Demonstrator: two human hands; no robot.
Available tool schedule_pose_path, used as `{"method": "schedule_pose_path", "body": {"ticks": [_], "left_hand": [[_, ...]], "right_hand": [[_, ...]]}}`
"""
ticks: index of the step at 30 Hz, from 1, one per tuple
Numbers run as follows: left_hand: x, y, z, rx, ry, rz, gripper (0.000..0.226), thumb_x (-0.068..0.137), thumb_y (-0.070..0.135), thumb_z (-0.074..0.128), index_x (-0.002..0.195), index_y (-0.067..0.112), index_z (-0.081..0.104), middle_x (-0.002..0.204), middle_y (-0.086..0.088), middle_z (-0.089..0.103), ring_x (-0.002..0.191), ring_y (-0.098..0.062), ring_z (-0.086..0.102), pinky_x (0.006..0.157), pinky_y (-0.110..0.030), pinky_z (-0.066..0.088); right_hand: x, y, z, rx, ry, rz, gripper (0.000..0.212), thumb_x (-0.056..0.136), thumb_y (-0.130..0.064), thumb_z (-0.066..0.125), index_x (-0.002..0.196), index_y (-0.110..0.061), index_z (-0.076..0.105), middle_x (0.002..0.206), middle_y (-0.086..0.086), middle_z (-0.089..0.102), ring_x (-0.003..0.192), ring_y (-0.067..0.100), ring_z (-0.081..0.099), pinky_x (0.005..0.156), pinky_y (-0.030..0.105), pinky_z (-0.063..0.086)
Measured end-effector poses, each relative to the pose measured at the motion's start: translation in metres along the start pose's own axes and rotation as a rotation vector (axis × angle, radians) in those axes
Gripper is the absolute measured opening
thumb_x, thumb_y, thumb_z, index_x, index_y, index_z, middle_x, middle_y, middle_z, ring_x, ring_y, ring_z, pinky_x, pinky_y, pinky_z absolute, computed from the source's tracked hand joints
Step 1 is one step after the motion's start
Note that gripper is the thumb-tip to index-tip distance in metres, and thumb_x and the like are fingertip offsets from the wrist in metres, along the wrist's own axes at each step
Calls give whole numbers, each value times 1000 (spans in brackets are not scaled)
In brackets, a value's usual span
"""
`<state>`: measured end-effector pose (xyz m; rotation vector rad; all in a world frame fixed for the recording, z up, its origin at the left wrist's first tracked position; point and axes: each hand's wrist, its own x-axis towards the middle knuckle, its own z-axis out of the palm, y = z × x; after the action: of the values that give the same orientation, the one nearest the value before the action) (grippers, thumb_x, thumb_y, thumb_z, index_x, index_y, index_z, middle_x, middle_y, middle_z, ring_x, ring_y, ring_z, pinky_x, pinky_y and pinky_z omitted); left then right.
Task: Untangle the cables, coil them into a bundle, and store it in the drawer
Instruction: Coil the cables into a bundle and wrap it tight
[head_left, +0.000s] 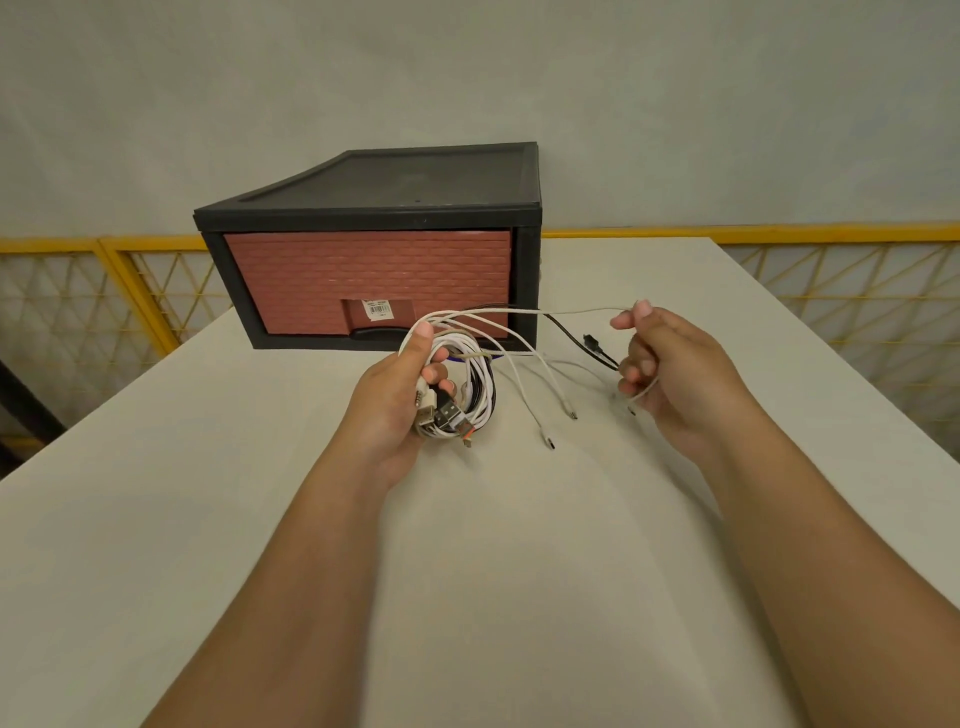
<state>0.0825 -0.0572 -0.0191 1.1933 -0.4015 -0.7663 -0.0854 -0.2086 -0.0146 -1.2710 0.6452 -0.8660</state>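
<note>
My left hand (397, 402) grips a coiled bundle of white and black cables (470, 387), with several USB plugs (441, 415) sticking out below the fingers. Loose ends (550, 410) hang from the bundle toward the table. My right hand (670, 371) holds a white strand (576, 310) and a black strand (571, 335) that stretch across from the bundle. Behind both hands stands a black drawer unit (363, 208) with a brick-red drawer front (363, 275), closed, its dark handle (379, 332) at the bottom.
The white table (467, 545) runs out to the left and right edges. A yellow mesh railing (831, 280) runs behind the table on both sides. A grey wall stands at the back.
</note>
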Motion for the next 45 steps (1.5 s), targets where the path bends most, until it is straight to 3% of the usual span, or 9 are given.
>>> {"method": "schedule_pose_path", "body": {"ticks": [5, 8, 14, 20, 23, 25, 32, 37, 45], "left_hand": [[0, 0, 0, -28, 7, 4, 34, 96, 42, 57, 94, 9, 60, 52, 9, 44, 55, -8, 50, 51, -20, 47], [1, 0, 0, -33, 11, 11, 34, 95, 42, 57, 95, 8, 60, 52, 9, 44, 55, -8, 51, 48, -19, 47], [0, 1, -1, -21, -10, 5, 34, 96, 42, 56, 96, 8, 60, 52, 9, 44, 55, -9, 51, 54, -25, 48], [2, -2, -2, 25, -97, -16, 33, 96, 44, 55, 91, 12, 59, 54, 9, 44, 55, -8, 51, 66, -34, 42], [1, -3, -1, 52, -121, -15, 34, 97, 45, 54, 88, 13, 59, 54, 9, 43, 56, -9, 50, 65, -34, 42], [0, -3, 0, 58, -146, -17, 34, 96, 46, 54, 89, 12, 58, 55, 8, 42, 57, -9, 49, 64, -35, 42], [-9, -1, 5, 122, -282, -48, 38, 84, 48, 58, 92, 10, 58, 58, 7, 39, 55, -9, 47, 59, -25, 43], [-13, -2, 7, 179, -377, -78, 33, 88, 45, 54, 83, 13, 56, 58, 7, 38, 56, -11, 46, 58, -29, 41], [-11, -2, 8, 127, -306, -87, 34, 89, 45, 56, 87, 11, 57, 59, 6, 38, 56, -11, 47, 58, -29, 42]], "right_hand": [[-2, -9, -4, 594, -210, 229, 26, 101, -24, 40, 102, -10, 61, 52, -7, 30, 41, 5, 25, 34, 15, 22], [-2, -11, -6, 661, -260, 279, 28, 100, -19, 38, 111, -7, 60, 54, -7, 33, 38, 5, 27, 30, 13, 19], [6, -3, -5, -294, 151, -11, 29, 102, -14, 37, 112, -16, 65, 63, -3, 46, 52, 11, 37, 46, 21, 29], [1, 12, 5, -1029, 475, -612, 31, 88, -2, 56, 113, -19, 63, 112, 8, 51, 107, 28, 45, 81, 25, 25], [-10, 8, 20, -1112, 305, -850, 20, 84, -5, 60, 96, -17, 71, 88, 3, 61, 87, 25, 54, 73, 28, 34], [-15, 10, 28, -1136, 125, -705, 22, 89, -12, 57, 102, -18, 73, 84, 1, 69, 82, 23, 60, 71, 28, 44], [-9, 26, 32, -1106, -32, -509, 47, 98, -21, 49, 144, -22, 41, 144, 2, 48, 134, 20, 38, 110, 31, 28], [-8, 25, 32, -842, -131, -605, 21, 98, -20, 48, 107, -16, 67, 93, -4, 66, 92, 17, 58, 85, 36, 46], [-11, 16, 31, -770, -51, -516, 19, 98, -18, 52, 89, -19, 69, 77, -8, 62, 72, 7, 52, 70, 14, 38]]}}
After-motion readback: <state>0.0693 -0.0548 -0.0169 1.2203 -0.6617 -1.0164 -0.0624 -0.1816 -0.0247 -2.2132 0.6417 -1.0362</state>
